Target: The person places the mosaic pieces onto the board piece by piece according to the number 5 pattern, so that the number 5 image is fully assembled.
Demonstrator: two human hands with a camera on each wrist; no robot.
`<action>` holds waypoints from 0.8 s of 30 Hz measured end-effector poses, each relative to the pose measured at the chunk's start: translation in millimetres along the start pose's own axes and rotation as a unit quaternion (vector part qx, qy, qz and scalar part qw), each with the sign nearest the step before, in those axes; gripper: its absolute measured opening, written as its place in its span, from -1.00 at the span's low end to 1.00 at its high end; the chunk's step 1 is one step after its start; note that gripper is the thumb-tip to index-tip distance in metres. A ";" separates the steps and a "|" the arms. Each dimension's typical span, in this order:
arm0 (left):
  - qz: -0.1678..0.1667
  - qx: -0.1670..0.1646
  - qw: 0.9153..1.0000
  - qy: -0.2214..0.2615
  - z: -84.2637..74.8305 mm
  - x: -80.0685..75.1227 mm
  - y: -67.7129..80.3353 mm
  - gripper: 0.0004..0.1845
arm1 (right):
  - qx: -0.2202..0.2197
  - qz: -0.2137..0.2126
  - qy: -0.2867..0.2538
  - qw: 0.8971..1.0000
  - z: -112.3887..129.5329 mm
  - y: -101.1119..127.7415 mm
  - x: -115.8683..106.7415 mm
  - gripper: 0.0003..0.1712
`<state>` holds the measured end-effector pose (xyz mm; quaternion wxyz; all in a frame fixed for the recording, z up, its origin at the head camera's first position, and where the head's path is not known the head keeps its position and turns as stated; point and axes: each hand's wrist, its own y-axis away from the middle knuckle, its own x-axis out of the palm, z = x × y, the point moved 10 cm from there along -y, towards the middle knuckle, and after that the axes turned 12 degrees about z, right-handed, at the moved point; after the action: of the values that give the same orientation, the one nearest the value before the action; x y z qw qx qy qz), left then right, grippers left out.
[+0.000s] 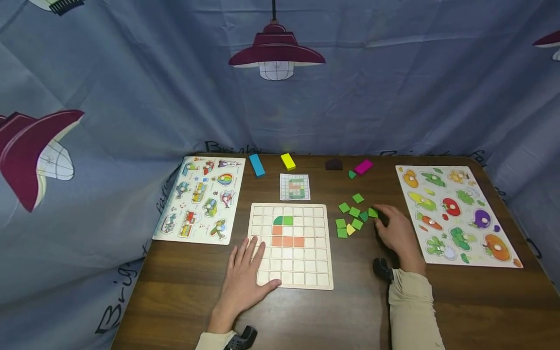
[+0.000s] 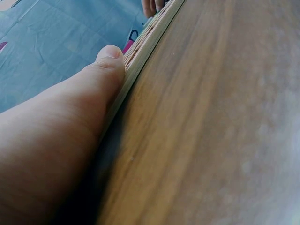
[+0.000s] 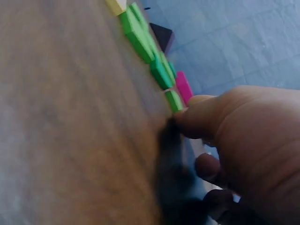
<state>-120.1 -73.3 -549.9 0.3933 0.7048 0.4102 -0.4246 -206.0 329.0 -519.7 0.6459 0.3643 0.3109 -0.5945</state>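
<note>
Just to the left of the fingertips of the right hand (image 1: 400, 236), a green square tile (image 1: 372, 213) is placed, its right side being met by the index finger and thumb. The 2 digits are held close together, slightly bent; whether the tile is pinched by this grip or only touched cannot be told. No long axis is offered by the square outline. From the grip, the gridded board (image 1: 321, 267) is found to the left across the worktop (image 1: 306, 318), with 6 other green tiles (image 1: 354, 212), 1 dark green piece (image 1: 363, 217) and 1 yellow piece (image 1: 350, 229) scattered between. The tile is much nearer to the right hand than to the left hand (image 1: 244, 279), which is laid with fingers spread over the board's lower left part, nothing being held. In the board's upper left area, 4 orange squares (image 1: 287, 241), 1 green square (image 1: 288, 220) and 1 dark green quarter-round (image 1: 277, 220) are set.
</note>
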 end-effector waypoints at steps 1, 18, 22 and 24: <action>-0.001 0.000 1.000 0.000 -0.4 -0.8 0.0 0.13 | 0.000 -0.004 -0.002 1.000 -1.0 -0.2 -0.1 -0.52; -0.013 0.011 1.000 -0.001 -2.6 -2.1 -0.2 0.13 | -0.046 -0.064 -0.018 0.997 41.9 -0.2 6.8 -0.69; -0.017 0.009 1.000 -0.007 -1.0 -1.3 0.8 0.12 | -0.098 -0.027 -0.016 0.995 95.1 -5.4 31.2 -0.76; -0.011 0.004 1.000 -0.007 0.3 -0.1 0.8 0.12 | -0.130 0.010 -0.021 0.991 123.4 -8.4 48.6 -0.78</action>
<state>-119.5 -73.9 -549.7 0.3887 0.6985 0.4136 -0.4359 -213.3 198.8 -494.3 0.6999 0.2675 0.3681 -0.5506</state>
